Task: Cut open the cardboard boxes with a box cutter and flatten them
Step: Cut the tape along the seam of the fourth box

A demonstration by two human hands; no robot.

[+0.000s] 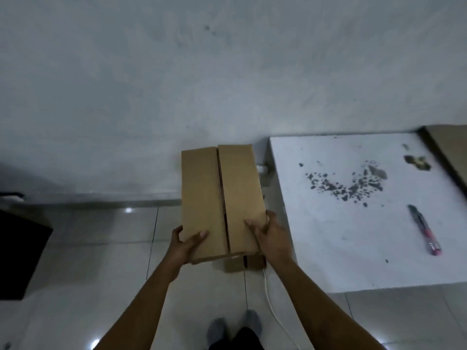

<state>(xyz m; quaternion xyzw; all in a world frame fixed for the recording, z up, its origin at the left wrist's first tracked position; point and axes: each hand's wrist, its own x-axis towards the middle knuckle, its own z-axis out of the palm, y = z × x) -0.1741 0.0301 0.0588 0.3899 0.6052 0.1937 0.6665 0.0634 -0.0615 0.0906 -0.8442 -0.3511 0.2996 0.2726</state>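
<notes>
A brown cardboard box is held up in front of me, its two top flaps meeting at a seam down the middle. My left hand grips its near left corner, thumb on top. My right hand holds the near right corner, fingers spread over the right flap. A second cardboard box stands on the floor just below, mostly hidden. The box cutter, red and dark, lies on the white table to the right, well away from both hands.
The white table carries dark chipped patches and a brown board at its far right corner. A white cable runs over the tiled floor. A black object stands at the left. A grey wall is behind. My feet are below.
</notes>
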